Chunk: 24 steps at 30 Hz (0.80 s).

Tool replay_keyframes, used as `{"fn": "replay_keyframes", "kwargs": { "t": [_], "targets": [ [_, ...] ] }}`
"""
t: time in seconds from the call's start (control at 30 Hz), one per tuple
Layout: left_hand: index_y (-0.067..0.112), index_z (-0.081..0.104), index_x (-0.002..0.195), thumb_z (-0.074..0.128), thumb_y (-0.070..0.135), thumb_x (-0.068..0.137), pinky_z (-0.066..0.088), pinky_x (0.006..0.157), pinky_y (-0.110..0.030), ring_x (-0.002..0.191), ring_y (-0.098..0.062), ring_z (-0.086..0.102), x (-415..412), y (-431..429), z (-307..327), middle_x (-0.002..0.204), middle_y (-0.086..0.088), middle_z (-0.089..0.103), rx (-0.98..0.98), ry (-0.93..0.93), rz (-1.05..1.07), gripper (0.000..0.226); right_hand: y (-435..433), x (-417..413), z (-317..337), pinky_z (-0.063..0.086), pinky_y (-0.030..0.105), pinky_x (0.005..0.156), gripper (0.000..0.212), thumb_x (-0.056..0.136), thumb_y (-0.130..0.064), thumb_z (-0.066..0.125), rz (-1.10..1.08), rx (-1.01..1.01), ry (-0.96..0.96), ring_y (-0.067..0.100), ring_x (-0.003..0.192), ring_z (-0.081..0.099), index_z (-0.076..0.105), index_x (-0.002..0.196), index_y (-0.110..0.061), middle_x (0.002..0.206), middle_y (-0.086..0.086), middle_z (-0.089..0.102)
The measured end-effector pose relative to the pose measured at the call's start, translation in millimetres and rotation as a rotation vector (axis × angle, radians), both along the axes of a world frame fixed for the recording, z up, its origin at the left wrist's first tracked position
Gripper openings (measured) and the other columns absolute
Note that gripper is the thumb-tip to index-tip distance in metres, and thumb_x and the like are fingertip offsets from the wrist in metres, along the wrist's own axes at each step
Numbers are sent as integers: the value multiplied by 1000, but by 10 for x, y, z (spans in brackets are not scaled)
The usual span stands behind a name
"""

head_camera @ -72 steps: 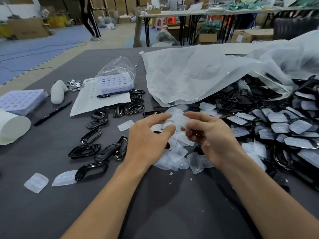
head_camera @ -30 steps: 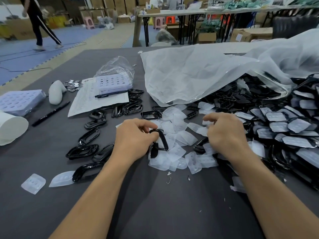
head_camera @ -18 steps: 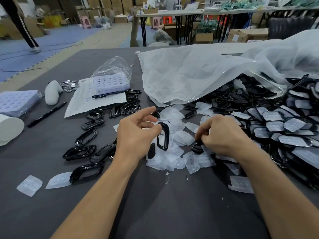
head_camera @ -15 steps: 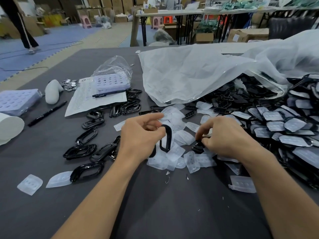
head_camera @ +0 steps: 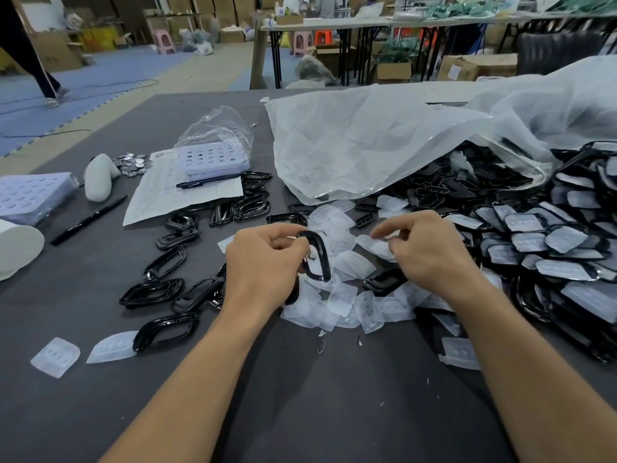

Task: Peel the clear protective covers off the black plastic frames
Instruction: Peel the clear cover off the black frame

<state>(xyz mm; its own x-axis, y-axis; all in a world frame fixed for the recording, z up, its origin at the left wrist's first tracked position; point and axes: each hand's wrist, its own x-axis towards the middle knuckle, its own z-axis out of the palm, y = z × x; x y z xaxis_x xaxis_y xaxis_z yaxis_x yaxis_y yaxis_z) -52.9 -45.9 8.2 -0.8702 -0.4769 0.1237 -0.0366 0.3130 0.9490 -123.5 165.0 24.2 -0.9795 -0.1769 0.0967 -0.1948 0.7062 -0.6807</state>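
Left grip (head_camera: 263, 262) is pinching a black frame (head_camera: 323, 253) over loose clear covers (head_camera: 340, 297); right grip (head_camera: 430, 252) is curling nearby; whether it is holding anything, I cannot tell.

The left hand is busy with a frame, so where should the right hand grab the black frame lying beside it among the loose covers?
Pinch the near long rail of the lying frame, coming straight down with the right hand. It lies flat on the loose covers, opening upward, so a fingertip can probably drop inside the loop while the thumb takes the outer edge.
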Motion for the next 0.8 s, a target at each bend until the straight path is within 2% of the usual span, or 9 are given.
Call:
{"fn": "replay_keyframes", "kwargs": {
  "t": [0.07, 0.1, 0.17, 0.27, 0.43, 0.53, 0.63, 0.73, 0.8],
  "targets": [
    [32, 78, 86, 76, 18, 83, 63, 66, -34, 56, -11, 73, -28, -14, -5, 70, 9, 77, 56, 1, 25, 14, -155, -58, -62, 46, 10, 83, 39, 99, -10, 54, -3, 51, 63, -8, 96, 64, 72, 127, -29, 108, -11, 74],
    [31, 77, 87, 76, 18, 84, 64, 66, -36, 57, -12, 74, -38, -19, -8, 71, 8, 78, 65, 0, 30, 13, -225, -105, -104, 43, 23, 103, 44, 100, -12, 52, 35, 142, 70, 9, 122, 59, 63, 140, -27, 134, -2, 67],
    [30, 76, 89, 75, 17, 86, 65, 65, -35, 57, -11, 73, -45, -28, -23, 72, 8, 78, 85, 2, 32, 13, -332, -157, -172, 27, 37, 120, 49, 103, -18, 49, 136, 327, 54, 25, 143, 41, 48, 152, -23, 156, 2, 49],
    [27, 76, 90, 75, 15, 87, 62, 61, -26, 59, -9, 73, -48, -42, -36, 72, 7, 78, 112, 4, 31, 13, -353, -207, -246, 35, 40, 115, 44, 100, -17, 54, 180, 397, 118, 29, 133, 49, 56, 143, -18, 143, 3, 56],
    [23, 75, 83, 78, 10, 85, 58, 57, -21, 61, -13, 74, -41, -22, -15, 70, 1, 78, 167, 9, 40, 14, -319, -123, -240, 37, 28, 83, 15, 96, -13, 65, 48, 246, 163, 21, 102, 55, 70, 108, -21, 112, -4, 60],
    [19, 74, 83, 78, 7, 86, 58, 56, -22, 60, -14, 73, -33, -23, 3, 71, -2, 78, 207, 8, 31, 13, -302, -38, -203, 43, 29, 71, 14, 97, -13, 63, -56, 41, 237, 15, 81, 59, 64, 88, -24, 89, -8, 62],
    [18, 75, 83, 78, 6, 86, 57, 54, -22, 58, -13, 72, -30, -19, 21, 70, -2, 78, 208, 0, 31, 13, -275, 31, -166, 46, 15, 58, 19, 96, -16, 67, -95, -228, 248, 8, 66, 63, 68, 81, -27, 67, -10, 66],
    [19, 77, 82, 76, 11, 86, 58, 55, -27, 55, -15, 72, -21, -4, 35, 70, -1, 78, 154, -21, 13, 9, -287, 81, -182, 49, 16, 60, 16, 93, -20, 73, -107, -401, 161, 5, 66, 66, 72, 79, -28, 72, -14, 71],
    [21, 78, 81, 76, 14, 85, 56, 54, -26, 51, -16, 69, -14, -2, 37, 69, -1, 77, 133, -28, -3, 9, -302, 73, -207, 57, 26, 68, 14, 92, -21, 75, -92, -461, 70, 9, 71, 70, 74, 79, -27, 73, -9, 73]
  ]
}}
